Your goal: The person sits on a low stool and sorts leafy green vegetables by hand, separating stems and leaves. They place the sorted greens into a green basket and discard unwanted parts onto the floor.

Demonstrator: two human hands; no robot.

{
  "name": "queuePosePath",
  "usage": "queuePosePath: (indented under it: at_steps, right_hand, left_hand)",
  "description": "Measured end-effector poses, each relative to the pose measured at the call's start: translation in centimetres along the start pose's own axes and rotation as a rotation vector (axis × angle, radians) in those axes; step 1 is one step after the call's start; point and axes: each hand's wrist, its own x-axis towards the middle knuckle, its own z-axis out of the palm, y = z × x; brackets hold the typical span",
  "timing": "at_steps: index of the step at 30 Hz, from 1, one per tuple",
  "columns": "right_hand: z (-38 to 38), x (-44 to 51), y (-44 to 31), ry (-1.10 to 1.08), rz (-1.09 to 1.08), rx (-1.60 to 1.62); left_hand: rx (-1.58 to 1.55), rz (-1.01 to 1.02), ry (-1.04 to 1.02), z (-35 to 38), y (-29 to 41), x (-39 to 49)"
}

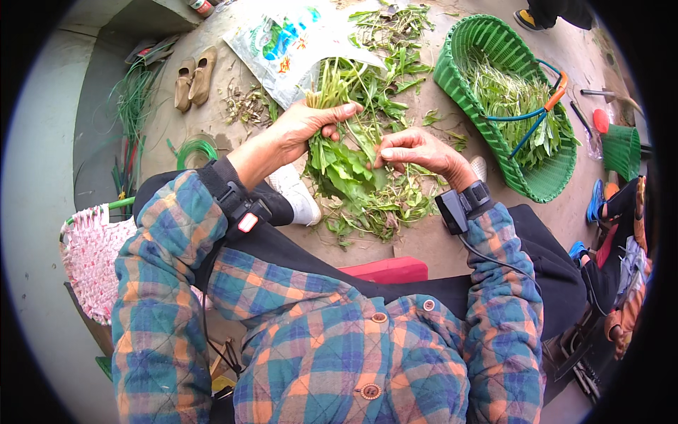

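My left hand (304,127) is closed round a bunch of leafy green stems (339,164), the pale cut ends up and the leaves hanging down. At the right side of this bunch, my right hand (410,151) has its thumb and forefinger together at a leaf or stem; the fingertips partly hide what they pinch. Loose greens (392,209) lie on the ground beneath and beyond my hands. A printed clear plastic bag (280,47) lies behind the bunch, touching the pile. To the right stands a green woven basket (461,90) with more greens (514,95) inside.
A pair of tan shoes (198,79), a coil of green strapping (196,151) and dry plant scraps (246,103) are at the left. A red seat or board (392,269) is between my legs. At the right are a small green basket (622,151) and seated people; another person's shoe (527,20) is above.
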Motion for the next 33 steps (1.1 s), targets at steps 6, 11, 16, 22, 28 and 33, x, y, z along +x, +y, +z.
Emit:
queuePosePath:
  at_steps: [6,11,16,22,28,33]
  right_hand:
    - [-2.9,-1.3,1.7,0.027,0.061,0.041]
    - [-4.6,-2.3,0.6,0.254,0.053,-0.003]
    - [-2.7,-1.7,-2.0,0.151,-0.184,-0.041]
    - [0.5,-0.8,-3.9,0.004,-0.136,-0.023]
    - [0.6,0.0,-2.5,0.077,-0.051,-0.224]
    - [0.0,0.6,-1.2,0.303,-0.175,-0.94]
  left_hand:
    - [-0.02,0.109,0.148,-2.0,1.5,0.0]
    - [0.037,0.133,0.178,-2.7,2.0,-0.2]
    - [0.053,-0.002,0.071,-2.1,1.3,-0.1]
    - [0.032,-0.042,-0.101,-0.5,0.2,-0.3]
    - [0.022,0.116,0.31,-1.7,1.2,0.0]
    - [0.091,0.082,0.394,-3.0,2.6,-0.2]
